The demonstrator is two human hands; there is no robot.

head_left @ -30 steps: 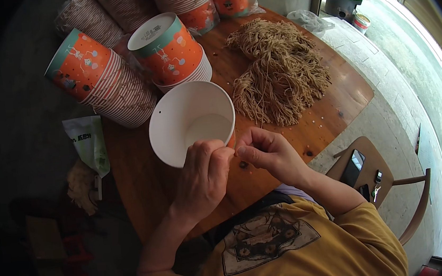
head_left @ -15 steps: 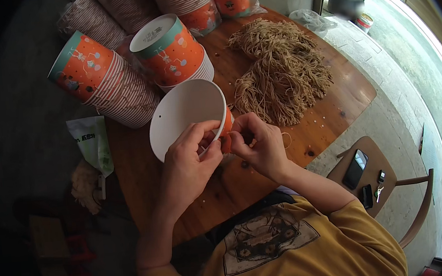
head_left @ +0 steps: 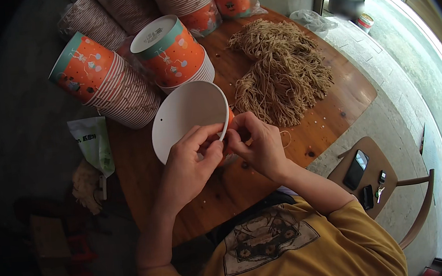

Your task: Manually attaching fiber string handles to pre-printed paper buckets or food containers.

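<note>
A paper bucket (head_left: 186, 107), white inside and orange outside, lies tipped with its mouth toward me. A small dark hole shows in its wall near the left side. My left hand (head_left: 184, 165) is closed on the near right part of the rim, fingers inside and thumb at the edge. Right beside it, my right hand (head_left: 259, 145) pinches at the outer side of that rim. A thin tan string (head_left: 288, 138) loops out from under the right hand; its other end is hidden by my fingers. Beyond lies a heap of tan strings (head_left: 284, 73).
Nested orange paper buckets (head_left: 170, 52) stand upside down behind my bucket, with a leaning stack (head_left: 86, 66) to their left. Plastic-wrapped stacks (head_left: 187, 8) line the wooden table's (head_left: 345, 104) far side. A chair (head_left: 377, 160) at right holds a phone (head_left: 356, 170) and keys.
The bucket has shifted very slightly right and toward me. My right fingertips have drawn in closer to the rim, covering the orange patch that showed between my hands.
</note>
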